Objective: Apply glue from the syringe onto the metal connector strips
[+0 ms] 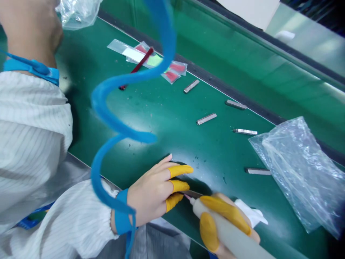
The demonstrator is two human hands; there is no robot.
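My left hand (155, 190), with yellow finger cots and a blue wrist strap, is closed low over the green table (151, 154). Between its fingers a thin metal strip (193, 194) juts out to the right, mostly hidden. My right hand (228, 219), also in yellow finger cots, grips a white dispensing bottle (229, 228). The bottle lies tilted, its narrow pink tip pointing left, right beside the left fingertips and the strip. I cannot tell whether the tip touches the strip. A crumpled white wipe (252, 213) lies behind my right hand.
Several slim metal parts (206, 118) lie scattered toward the raised back edge. A clear plastic bag (304, 169) rests at right. Red tweezers (140, 66) lie across labelled pouches (172, 72). A blue coiled cord (107, 104) hangs in front. Another person's hand (32, 32) is at upper left.
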